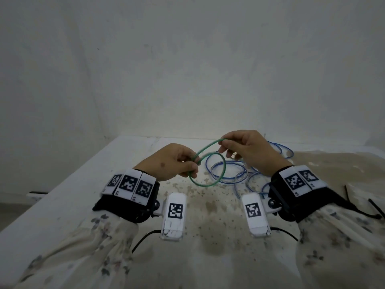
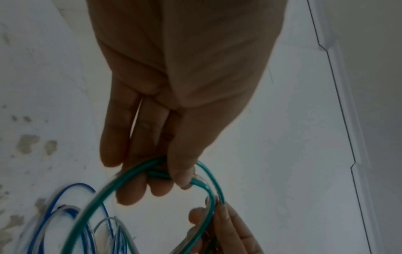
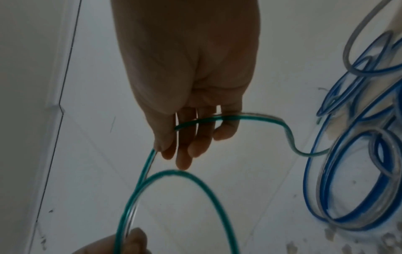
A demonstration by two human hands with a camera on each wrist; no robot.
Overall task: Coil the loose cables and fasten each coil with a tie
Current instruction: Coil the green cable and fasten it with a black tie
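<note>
- The green cable [image 1: 208, 163] is held in the air above the white table [image 1: 83, 184], between the two hands and just in front of the blue cable [image 1: 229, 170] pile.
- One round loop of the green cable hangs below the left hand [image 1: 173, 163]; its ring stands roughly upright and tilted, with its face turned toward the person.
- From that loop a straight run of the green cable rises up and to the right, toward the right hand [image 1: 248, 149], so its long axis runs from hand to hand.
- The left hand's thumb and curled fingers [image 2: 135, 194] pinch the gathered strands at the top of the loop.
- The right hand pinches the green cable between thumb and fingertips [image 3: 185, 161]; the strand crosses its fingers and then trails away toward the blue cable.
- The blue cable lies in loose overlapping loops flat on the table, beyond and beside the right hand, mixed with clear-looking strands.
- Black cable ties [image 1: 375, 207] lie on the table to the right of the right wrist.
- The table top is white, with brown speckles and stains near the cables and a larger tan patch on the side of the blue cable.
- Behind the table stands a plain pale wall [image 1: 187, 59].
</note>
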